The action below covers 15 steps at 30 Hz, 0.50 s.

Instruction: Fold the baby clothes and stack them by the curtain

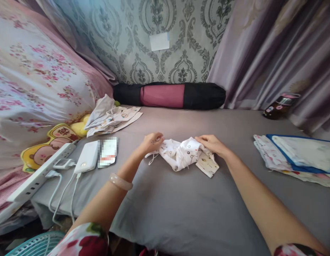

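A small white printed garment (pixel 178 153), with ties like baby clothing, lies bunched on the grey sheet (pixel 165 202) in front of me. My left hand (pixel 153 142) pinches its left end, where a thin tie string hangs down. At the other end, my right hand (pixel 211 144) has its fingers closed on the upper edge. A cream patterned part of the cloth (pixel 207 164) sticks out below my right hand. The fingertips of both hands are partly hidden by the fabric.
Folded clothes (pixel 300 153) lie at the right, below a dark bottle (pixel 279 106). A crumpled garment pile (pixel 111 117) is at the back left. A power bank (pixel 86 156), a phone (pixel 107 152) and a power strip (pixel 42 174) with cables are at the left. A black-and-red rolled bag (pixel 165 95) lies along the wall.
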{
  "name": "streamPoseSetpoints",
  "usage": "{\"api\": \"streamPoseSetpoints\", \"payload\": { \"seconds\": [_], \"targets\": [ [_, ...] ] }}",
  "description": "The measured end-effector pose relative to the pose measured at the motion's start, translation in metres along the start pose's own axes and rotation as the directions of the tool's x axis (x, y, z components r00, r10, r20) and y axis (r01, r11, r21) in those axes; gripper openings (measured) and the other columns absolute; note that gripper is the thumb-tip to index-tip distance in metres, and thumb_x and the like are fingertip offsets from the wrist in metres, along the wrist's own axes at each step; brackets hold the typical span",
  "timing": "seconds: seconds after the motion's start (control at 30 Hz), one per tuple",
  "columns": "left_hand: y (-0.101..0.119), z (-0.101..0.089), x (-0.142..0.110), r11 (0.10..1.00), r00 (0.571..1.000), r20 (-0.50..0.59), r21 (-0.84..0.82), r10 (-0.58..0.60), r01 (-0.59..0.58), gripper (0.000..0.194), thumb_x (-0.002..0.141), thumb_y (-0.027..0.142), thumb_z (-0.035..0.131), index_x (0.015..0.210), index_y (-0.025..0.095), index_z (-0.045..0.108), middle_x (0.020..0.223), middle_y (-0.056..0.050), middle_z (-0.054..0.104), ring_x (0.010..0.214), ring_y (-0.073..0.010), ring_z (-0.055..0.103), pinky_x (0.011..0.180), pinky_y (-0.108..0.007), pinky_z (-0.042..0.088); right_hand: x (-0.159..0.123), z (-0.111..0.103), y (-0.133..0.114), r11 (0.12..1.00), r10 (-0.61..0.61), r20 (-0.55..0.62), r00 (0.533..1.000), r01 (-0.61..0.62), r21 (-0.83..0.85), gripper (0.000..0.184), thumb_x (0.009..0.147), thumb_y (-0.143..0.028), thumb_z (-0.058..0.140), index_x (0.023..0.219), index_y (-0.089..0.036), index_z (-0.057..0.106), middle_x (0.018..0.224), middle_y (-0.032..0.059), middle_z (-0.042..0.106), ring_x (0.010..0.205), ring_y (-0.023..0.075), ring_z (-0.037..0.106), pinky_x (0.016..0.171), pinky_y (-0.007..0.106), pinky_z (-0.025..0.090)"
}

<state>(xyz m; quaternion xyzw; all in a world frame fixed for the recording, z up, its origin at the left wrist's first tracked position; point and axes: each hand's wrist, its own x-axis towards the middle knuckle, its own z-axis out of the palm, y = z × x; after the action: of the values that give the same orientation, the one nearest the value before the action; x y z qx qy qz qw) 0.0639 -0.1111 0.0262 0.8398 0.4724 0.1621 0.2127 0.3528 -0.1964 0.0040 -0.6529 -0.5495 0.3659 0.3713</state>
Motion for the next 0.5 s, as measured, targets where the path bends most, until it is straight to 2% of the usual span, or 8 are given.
{"api": "streamPoseSetpoints", "payload": {
  "seconds": [0.1,0.23,0.37,0.5],
  "targets": [
    [0.002,0.01,0.015,0.997,0.991,0.122,0.058,-0.048,0.042,0.031,0.083,0.037,0.054,0.104,0.019,0.068,0.101,-0.009,0.07,0.093,-0.0229,0.064,0.081,-0.031,0.046,-0.006,-0.009,-0.015,0.992,-0.1,-0.009,0.995,0.099,-0.073,0.035,0.072,-0.052,0.067,0.081,-0.019,0.073,0.083,0.0029,0.072,0.079,0.0194,0.064,0.069,0.027,0.047],
    [0.0,0.014,0.022,0.981,0.988,0.102,0.165,-0.118,0.1,0.031,0.078,0.04,0.06,0.101,0.021,0.069,0.105,-0.01,0.07,0.099,-0.0265,0.063,0.083,-0.035,0.045,-0.016,-0.018,-0.026,0.981,-0.187,-0.022,0.982,0.185,-0.064,0.029,0.073,-0.046,0.066,0.082,-0.019,0.07,0.077,0.0014,0.069,0.071,0.0167,0.062,0.065,0.027,0.046],
    [-0.005,0.015,0.023,0.991,0.984,0.14,0.101,-0.107,0.093,0.026,0.077,0.038,0.061,0.096,0.023,0.072,0.097,-0.006,0.071,0.091,-0.0236,0.064,0.079,-0.033,0.046,-0.021,-0.019,-0.031,0.973,-0.23,-0.024,0.973,0.229,-0.028,0.024,0.074,-0.042,0.066,0.082,-0.019,0.068,0.075,0.0009,0.068,0.068,0.0151,0.06,0.06,0.026,0.045],
    [-0.01,0.017,0.023,0.997,0.994,0.081,0.03,-0.079,0.077,0.021,0.07,0.033,0.065,0.086,0.024,0.073,0.085,-0.004,0.071,0.08,-0.0205,0.064,0.071,-0.029,0.047,-0.026,-0.015,-0.04,0.964,-0.267,-0.009,0.964,0.267,0.004,0.022,0.077,-0.041,0.064,0.084,-0.019,0.066,0.078,0.0017,0.068,0.07,0.0156,0.061,0.061,0.026,0.047]
  ]
}}
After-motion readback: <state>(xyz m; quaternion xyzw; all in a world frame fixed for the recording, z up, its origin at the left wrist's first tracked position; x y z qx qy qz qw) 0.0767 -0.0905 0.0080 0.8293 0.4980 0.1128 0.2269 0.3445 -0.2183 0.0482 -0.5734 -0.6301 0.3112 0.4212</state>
